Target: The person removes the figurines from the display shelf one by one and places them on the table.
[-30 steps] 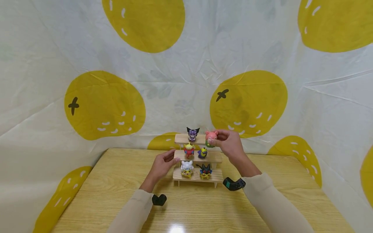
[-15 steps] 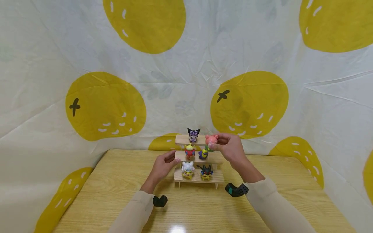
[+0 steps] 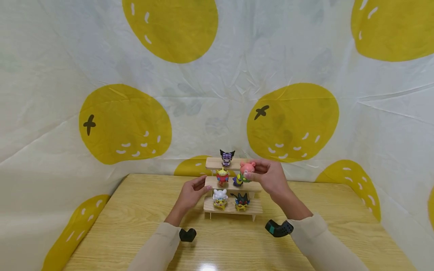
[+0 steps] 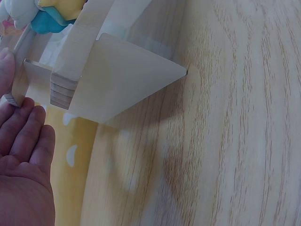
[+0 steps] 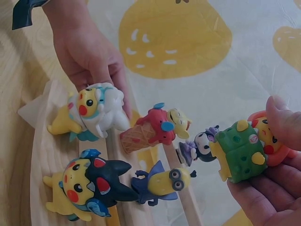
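In the head view, my right hand [image 3: 272, 178] pinches a toy figurine [image 3: 248, 168] with a pink hood. The right wrist view shows its yellow face and green spotted body [image 5: 242, 148], tilted sideways between thumb and fingers. It is held at the right of a tiered wooden display stand [image 3: 231, 206], partly covering a yellow-and-purple Minion figurine [image 3: 237, 180] on the middle shelf. My left hand [image 3: 190, 192] grips the left end of that shelf. In the left wrist view, the thumb and fingers lie on either side of the shelf end [image 4: 19, 89].
Beside the Minion stands a red alien figurine [image 3: 222, 177]. A black-and-purple figurine [image 3: 226, 158] is on the top shelf. The bottom shelf bears a white-hooded figurine [image 3: 220, 198] and a black-hooded one [image 3: 242, 202]. A patterned cloth [image 3: 217, 124] hangs behind the wooden table [image 3: 152, 205].
My right hand has lowered the pink-hooded figurine from in front of the top shelf towards the middle shelf. My left hand stays at the stand. The head view has shifted slightly.
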A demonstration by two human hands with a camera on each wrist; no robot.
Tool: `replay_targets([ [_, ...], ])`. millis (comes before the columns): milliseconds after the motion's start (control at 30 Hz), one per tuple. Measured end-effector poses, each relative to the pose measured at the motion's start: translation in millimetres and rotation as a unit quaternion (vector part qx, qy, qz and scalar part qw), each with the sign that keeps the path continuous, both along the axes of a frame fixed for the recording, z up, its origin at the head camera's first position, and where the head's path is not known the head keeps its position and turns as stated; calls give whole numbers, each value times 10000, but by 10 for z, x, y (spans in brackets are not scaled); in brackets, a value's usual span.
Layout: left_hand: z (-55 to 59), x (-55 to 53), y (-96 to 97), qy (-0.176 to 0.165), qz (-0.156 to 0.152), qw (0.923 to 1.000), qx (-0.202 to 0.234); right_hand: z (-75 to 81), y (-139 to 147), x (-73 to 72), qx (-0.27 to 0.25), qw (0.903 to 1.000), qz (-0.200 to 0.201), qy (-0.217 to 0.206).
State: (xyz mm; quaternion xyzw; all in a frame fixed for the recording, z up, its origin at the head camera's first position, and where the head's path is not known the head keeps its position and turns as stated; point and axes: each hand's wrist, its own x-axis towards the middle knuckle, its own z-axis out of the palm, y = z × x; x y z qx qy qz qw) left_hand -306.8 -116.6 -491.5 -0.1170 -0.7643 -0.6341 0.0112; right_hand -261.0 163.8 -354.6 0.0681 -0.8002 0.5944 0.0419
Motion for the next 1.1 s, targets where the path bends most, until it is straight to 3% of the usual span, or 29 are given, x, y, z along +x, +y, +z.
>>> replay_targets([
  [533,-6,-13,3,64,50,10000,-58,-104,10,42,11,9997,-47,-250],
  [900,-13,-2,-9,70,87,9998,-171,-168,-12,87,-80,9998,105,-173],
  [1100,-18,0,11,48,36,9999,-153,-186,-27,118,-2,9997,-25,-259],
])
